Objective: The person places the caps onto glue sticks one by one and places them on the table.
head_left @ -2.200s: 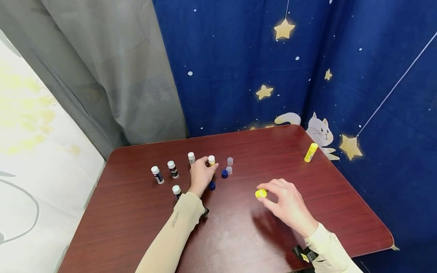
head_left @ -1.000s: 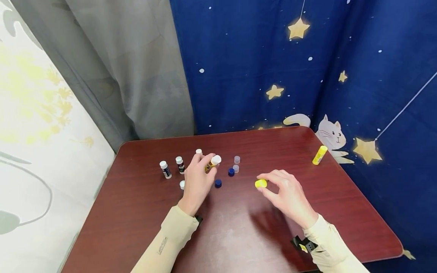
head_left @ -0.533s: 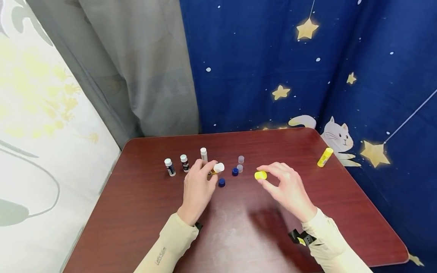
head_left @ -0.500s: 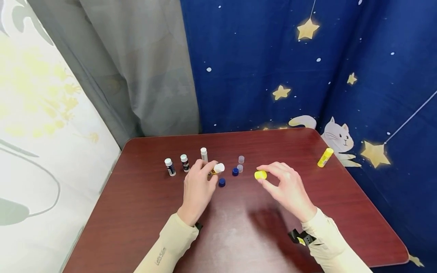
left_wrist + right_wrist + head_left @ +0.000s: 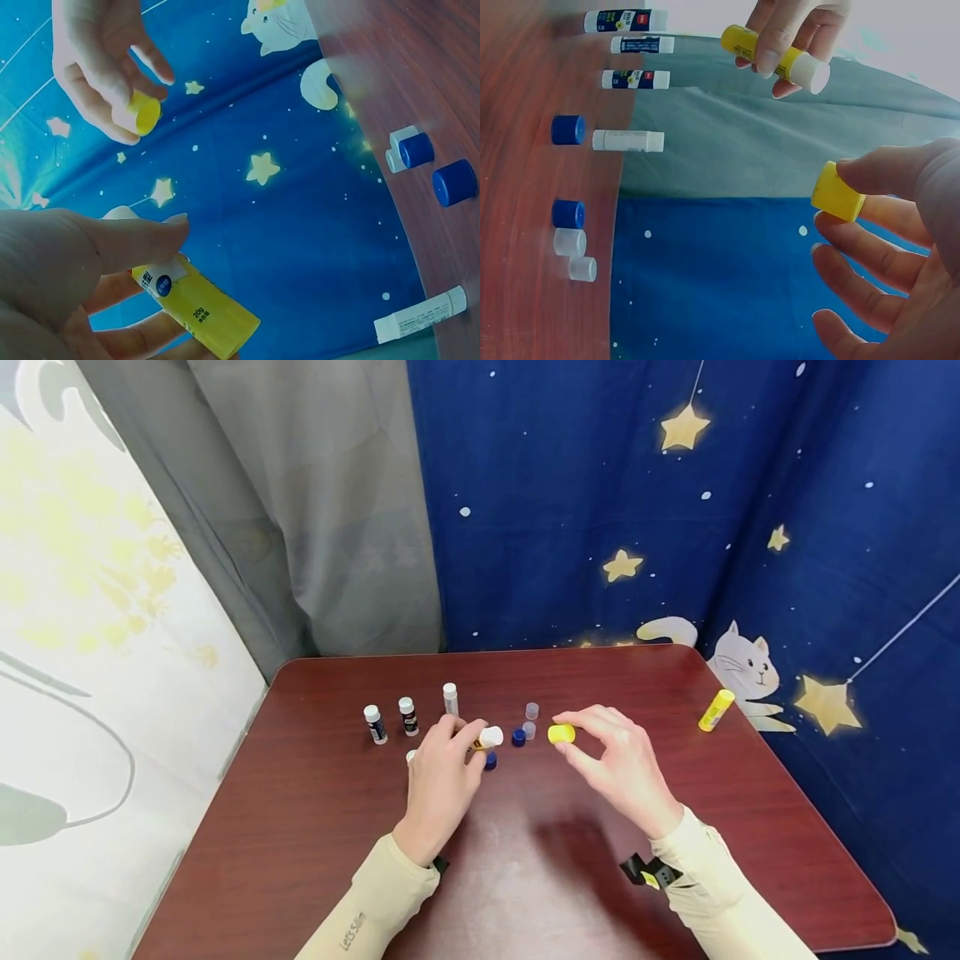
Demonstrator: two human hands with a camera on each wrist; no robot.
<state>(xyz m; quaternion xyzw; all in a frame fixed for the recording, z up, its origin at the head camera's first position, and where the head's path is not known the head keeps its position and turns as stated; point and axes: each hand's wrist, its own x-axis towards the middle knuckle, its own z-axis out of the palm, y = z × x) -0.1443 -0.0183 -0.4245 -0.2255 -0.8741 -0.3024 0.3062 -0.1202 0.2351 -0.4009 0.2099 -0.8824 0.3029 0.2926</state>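
My left hand (image 5: 442, 781) grips a yellow glue stick (image 5: 202, 307) above the table, tilted with its white end toward the right hand. In the right wrist view that white end (image 5: 810, 73) shows uncapped. Between thumb and fingertips, my right hand (image 5: 618, 764) pinches a yellow cap (image 5: 561, 733), its round opening visible in the left wrist view. A short gap separates the cap from the glue stick. Under and beside the left hand, two blue caps (image 5: 519, 737) and two clear caps (image 5: 531, 711) lie on the table.
Several white-topped glue sticks stand at the table's left, among them a dark-labelled one (image 5: 375, 725) and a white one (image 5: 450, 699). A capped yellow glue stick (image 5: 716, 710) stands near the right edge of the dark red table (image 5: 315, 827). Curtains (image 5: 540, 527) hang behind.
The left hand has lifted the yellow glue stick off the table and tilted it rightward. The right hand, still pinching the yellow cap, has moved left toward it.
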